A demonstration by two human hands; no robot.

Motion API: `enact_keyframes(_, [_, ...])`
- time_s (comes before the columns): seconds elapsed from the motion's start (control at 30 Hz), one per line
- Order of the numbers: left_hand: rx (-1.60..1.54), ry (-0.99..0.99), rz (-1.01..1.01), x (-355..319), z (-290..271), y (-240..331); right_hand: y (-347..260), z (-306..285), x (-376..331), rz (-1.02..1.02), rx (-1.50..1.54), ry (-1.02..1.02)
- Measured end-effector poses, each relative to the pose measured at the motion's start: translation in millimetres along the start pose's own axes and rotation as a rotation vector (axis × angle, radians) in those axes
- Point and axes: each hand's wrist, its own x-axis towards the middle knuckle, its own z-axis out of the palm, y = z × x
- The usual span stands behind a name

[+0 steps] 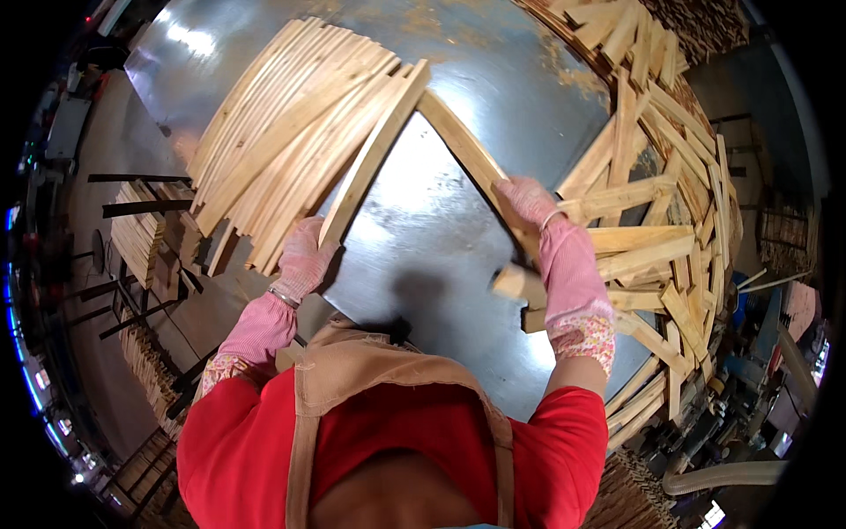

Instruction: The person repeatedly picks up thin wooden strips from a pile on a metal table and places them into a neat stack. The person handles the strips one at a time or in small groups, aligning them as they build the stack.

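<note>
wooden slats (374, 154) and (467, 154), two long thin strips of pale wood, meet at their far ends over the middle of the grey metal table (423, 238), forming a narrow peak. one leans left, the other right. the left hand (304, 256), in a pink glove, is closed around the near end of the left slat, which lies against the neat stack of slats (282, 141) fanned out on the far left. the right hand (529, 207), gloved the same, is clamped on the right slat near its lower part, with another short piece (520, 284) just below the wrist. a loose heap of offcuts (661, 220) crowds the right edge of the table.

these strips look light and stiff, rough-sawn rather than slippery, likely to flex a little and to splinter at the edges; gripping near one end, as both hands do, seems enough to swing them. both forearms reach forward from the lower edge, elbows bent, wrists angled inward, above a red shirt and tan apron (352, 370).
</note>
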Motion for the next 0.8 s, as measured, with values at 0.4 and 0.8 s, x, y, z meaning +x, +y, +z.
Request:
enact_keyframes(0.4, [0.125,-0.078,0.136,103,-162,-217,-285,198,1,0.024,0.435,-0.014])
enact_keyframes(0.8, [-0.446,0.131,0.055,99,-103,-132,36,191,-242,0.887,0.024,0.810])
